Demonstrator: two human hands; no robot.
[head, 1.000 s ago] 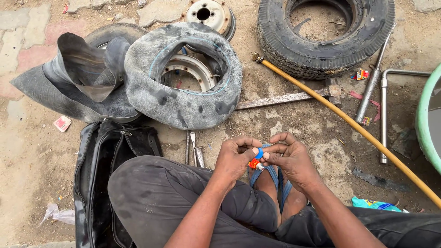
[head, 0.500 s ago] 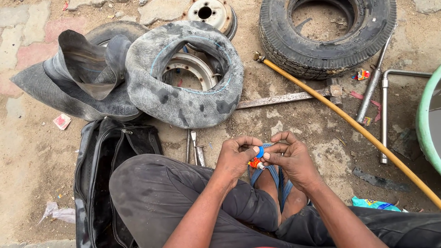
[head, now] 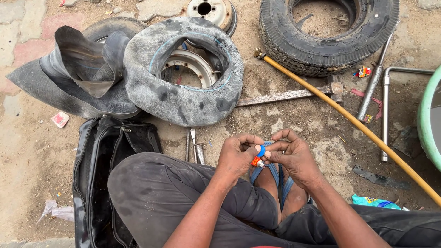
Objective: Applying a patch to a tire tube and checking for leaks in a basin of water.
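- My left hand point(head: 236, 156) pinches a small orange tube point(head: 255, 161), thumb on its blue cap point(head: 260, 150).
- My right hand point(head: 294, 156) fingertips close on the same tube, above my sandalled foot point(head: 275, 183).
- Grey inner tube point(head: 183, 98) lies ahead on the ground.

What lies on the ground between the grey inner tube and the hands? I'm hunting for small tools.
In the head view, slim metal hand tools lie on sandy ground between the grey inner tube and the left hand.

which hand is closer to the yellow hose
Right. The right hand sits just short of the yellow hose, which runs past on its outer side; the left hand is further off, beyond the small tube.
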